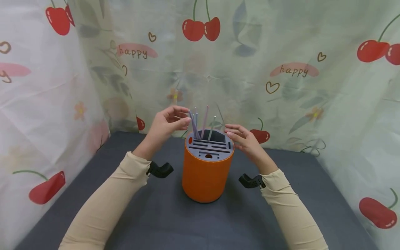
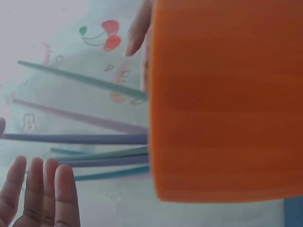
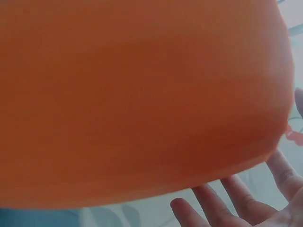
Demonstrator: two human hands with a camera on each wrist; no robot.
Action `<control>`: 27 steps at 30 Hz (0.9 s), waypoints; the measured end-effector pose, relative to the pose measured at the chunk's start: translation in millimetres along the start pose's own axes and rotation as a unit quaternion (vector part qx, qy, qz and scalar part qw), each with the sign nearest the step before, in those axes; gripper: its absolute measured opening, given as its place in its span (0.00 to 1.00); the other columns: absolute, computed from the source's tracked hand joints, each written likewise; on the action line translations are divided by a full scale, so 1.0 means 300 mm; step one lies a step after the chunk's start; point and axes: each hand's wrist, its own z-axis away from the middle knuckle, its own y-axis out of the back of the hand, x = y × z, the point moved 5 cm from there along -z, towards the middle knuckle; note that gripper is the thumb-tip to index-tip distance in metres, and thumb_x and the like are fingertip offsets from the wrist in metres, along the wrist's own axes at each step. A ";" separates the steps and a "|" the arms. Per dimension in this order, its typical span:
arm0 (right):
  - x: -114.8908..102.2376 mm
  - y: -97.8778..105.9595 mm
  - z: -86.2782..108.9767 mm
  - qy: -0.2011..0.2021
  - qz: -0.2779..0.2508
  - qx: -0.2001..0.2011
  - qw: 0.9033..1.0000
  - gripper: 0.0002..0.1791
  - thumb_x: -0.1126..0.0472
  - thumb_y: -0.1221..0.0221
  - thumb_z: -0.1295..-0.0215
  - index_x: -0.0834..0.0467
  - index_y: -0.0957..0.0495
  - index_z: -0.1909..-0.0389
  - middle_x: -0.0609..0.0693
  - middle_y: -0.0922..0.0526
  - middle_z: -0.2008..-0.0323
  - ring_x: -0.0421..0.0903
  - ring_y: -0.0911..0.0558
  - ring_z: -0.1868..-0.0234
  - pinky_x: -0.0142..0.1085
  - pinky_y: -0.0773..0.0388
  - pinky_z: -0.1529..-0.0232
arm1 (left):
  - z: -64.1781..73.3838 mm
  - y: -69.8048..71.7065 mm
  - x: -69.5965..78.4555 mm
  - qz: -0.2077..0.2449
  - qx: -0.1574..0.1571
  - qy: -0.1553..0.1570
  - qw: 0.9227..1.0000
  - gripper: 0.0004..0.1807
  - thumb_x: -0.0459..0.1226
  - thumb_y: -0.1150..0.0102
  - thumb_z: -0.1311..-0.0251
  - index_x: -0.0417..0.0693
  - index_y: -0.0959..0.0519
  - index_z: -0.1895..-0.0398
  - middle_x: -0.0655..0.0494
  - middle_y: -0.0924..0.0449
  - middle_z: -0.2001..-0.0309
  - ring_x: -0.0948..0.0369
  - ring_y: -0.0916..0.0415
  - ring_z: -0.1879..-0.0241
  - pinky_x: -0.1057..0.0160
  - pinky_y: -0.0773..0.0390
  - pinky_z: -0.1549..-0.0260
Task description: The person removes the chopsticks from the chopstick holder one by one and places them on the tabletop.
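An orange cylindrical holder stands upright, its grey slotted top facing up. Several thin pastel sticks, among them a pink stick and a green stick, lean out of the large opening at the back. My left hand is beside the sticks at the upper left, fingers extended and thumb apart; in the left wrist view its fingers are close to the stick ends without curling round them. At the rim's right side is my right hand, fingers spread, partly behind the holder; contact cannot be told.
A dark grey cloth covers the table beneath the holder. Curtains printed with cherries hang behind and at both sides. Black wrist mounts stick out from both forearms beside the holder.
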 end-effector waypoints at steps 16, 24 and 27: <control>0.060 -0.025 0.004 -0.021 -0.039 -0.006 0.999 0.25 0.61 0.40 0.38 0.61 0.32 0.41 0.56 0.34 0.39 0.47 0.25 0.49 0.35 0.24 0.51 | 0.009 -0.044 -0.038 0.010 0.001 0.022 1.000 0.13 0.34 0.34 0.47 0.42 0.23 0.58 0.50 0.22 0.61 0.54 0.22 0.63 0.61 0.19 0.63; 0.069 -0.025 0.006 -0.030 -0.051 0.001 0.998 0.24 0.61 0.38 0.40 0.60 0.30 0.43 0.52 0.33 0.40 0.45 0.26 0.48 0.34 0.24 0.50 | 0.007 -0.046 -0.040 0.017 -0.002 0.020 1.000 0.12 0.34 0.34 0.48 0.44 0.23 0.60 0.50 0.22 0.61 0.57 0.22 0.65 0.60 0.19 0.62; 0.068 -0.025 0.007 -0.029 -0.047 0.002 0.998 0.24 0.60 0.38 0.40 0.60 0.30 0.43 0.52 0.34 0.39 0.46 0.28 0.44 0.34 0.25 0.49 | 0.008 -0.048 -0.036 0.023 -0.002 0.019 1.000 0.11 0.34 0.34 0.47 0.44 0.23 0.61 0.50 0.22 0.62 0.58 0.22 0.66 0.60 0.19 0.62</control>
